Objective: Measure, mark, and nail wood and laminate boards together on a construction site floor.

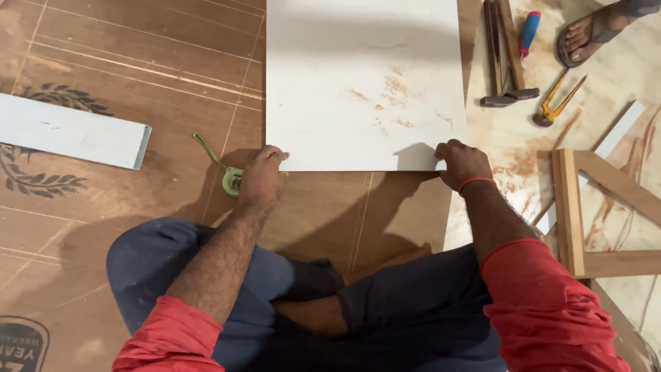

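Person sat cross-legged on brown plywood sheet (138, 76). Left hand (261, 178) gripped near-left corner of white board (365, 83), fingers curled over edge. Right hand (463, 164) pinched near-right corner, fingers closed on edge. Board lay flat on plywood, straight ahead. Green tape measure (231, 179) lay just beside left hand. Farther right: hammer (506, 52), pliers (554, 103), wooden frame (585, 207). Far left: grey strip (69, 131).
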